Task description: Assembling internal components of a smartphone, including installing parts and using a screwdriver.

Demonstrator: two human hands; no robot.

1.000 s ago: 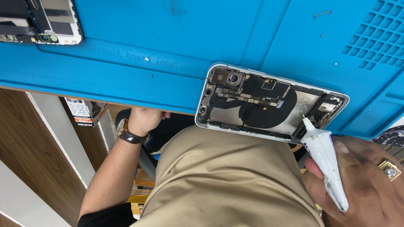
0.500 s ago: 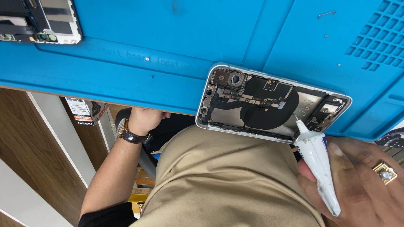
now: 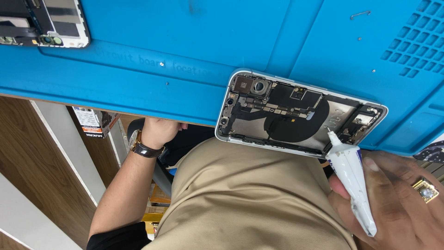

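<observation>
Two hands show here, and only one is at work. The right hand (image 3: 397,203), with a ring on one finger, is closed around a small white glue tube (image 3: 352,183), thumb pressed along its side, the nozzle tip touching the inside of an opened phone housing (image 3: 296,115) near its right end, at the lower rim. That housing lies at the near edge of the blue repair mat (image 3: 185,55), partly overhanging it above the person's beige-clad lap. Its screen is already off: the camera module, boards, dark round coil and flex cables lie bare. Whether any glue has been laid along the frame yet is too fine to tell — no bead shows clearly — so the run around the rim looks barely begun, with most of the edge left.

The left hand (image 3: 159,132), wearing a wristwatch (image 3: 141,147), sits below the mat's near edge, curled loosely; what it grips, if anything, is hidden. A second disassembled phone part (image 3: 44,23) rests at the mat's far left corner, well apart.
</observation>
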